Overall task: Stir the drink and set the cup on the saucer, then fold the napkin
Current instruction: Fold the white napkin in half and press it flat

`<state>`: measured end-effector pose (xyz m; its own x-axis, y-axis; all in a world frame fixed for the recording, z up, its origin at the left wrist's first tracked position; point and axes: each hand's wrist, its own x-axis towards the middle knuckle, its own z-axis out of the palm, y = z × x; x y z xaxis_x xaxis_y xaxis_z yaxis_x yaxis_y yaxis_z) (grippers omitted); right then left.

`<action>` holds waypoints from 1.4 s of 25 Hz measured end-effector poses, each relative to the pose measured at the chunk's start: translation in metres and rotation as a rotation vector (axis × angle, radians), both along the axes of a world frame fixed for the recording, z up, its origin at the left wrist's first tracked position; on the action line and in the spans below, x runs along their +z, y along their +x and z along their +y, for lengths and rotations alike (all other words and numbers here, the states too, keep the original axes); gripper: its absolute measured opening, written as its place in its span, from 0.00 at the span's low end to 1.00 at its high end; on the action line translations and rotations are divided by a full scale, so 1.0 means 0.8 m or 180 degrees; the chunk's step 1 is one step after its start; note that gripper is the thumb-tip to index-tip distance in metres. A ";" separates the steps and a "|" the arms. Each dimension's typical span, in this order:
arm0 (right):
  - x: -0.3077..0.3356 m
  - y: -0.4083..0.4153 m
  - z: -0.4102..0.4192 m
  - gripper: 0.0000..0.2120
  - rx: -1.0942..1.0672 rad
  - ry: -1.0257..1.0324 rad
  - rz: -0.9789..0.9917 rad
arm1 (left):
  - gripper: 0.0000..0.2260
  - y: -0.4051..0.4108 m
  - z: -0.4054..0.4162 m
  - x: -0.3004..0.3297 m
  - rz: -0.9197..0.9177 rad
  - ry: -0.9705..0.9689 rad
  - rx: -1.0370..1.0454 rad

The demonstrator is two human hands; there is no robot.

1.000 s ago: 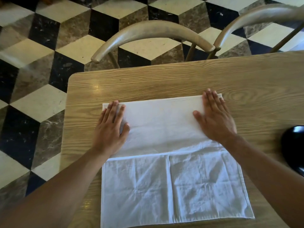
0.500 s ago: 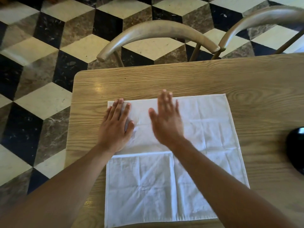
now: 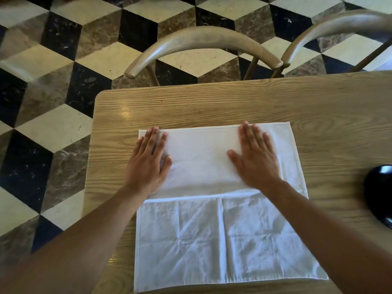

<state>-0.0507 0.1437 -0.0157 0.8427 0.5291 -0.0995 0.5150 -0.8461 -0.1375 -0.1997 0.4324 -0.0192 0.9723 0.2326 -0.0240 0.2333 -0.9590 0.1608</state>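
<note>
A white cloth napkin point(image 3: 212, 240) lies flat on the wooden table point(image 3: 212, 105), its far part doubled over into a band with a fold edge running across the middle. My left hand point(image 3: 148, 164) presses flat on the left end of that folded band, fingers straight. My right hand point(image 3: 256, 160) lies flat on the band right of centre, fingers straight and a little blurred. A black rounded object point(image 3: 379, 194), partly cut off by the right edge, sits on the table; I cannot tell whether it is the cup or the saucer.
Two curved wooden chair backs point(image 3: 201, 39) point(image 3: 339, 24) stand at the table's far side. The table's left edge and rounded corner point(image 3: 99, 98) lie close to the napkin. Below is a black, cream and brown tiled floor point(image 3: 63, 60).
My right hand swept from the napkin's right end to the middle beside my left hand, then back rightward across the folded band. My left hand stayed pressing in place.
</note>
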 end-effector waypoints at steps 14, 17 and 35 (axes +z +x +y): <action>0.018 0.021 -0.045 0.39 -0.0518 0.0304 0.0397 | 0.30 -0.006 -0.004 0.024 -0.0235 -0.0076 -0.0144; 0.033 -0.035 0.007 0.35 -0.0168 0.0668 0.0307 | 0.27 -0.044 -0.028 0.040 -0.0469 -0.0213 -0.0200; 0.008 -0.192 0.080 0.36 0.0652 0.0306 0.0336 | 0.34 -0.145 -0.078 0.011 0.0279 0.0150 -0.0144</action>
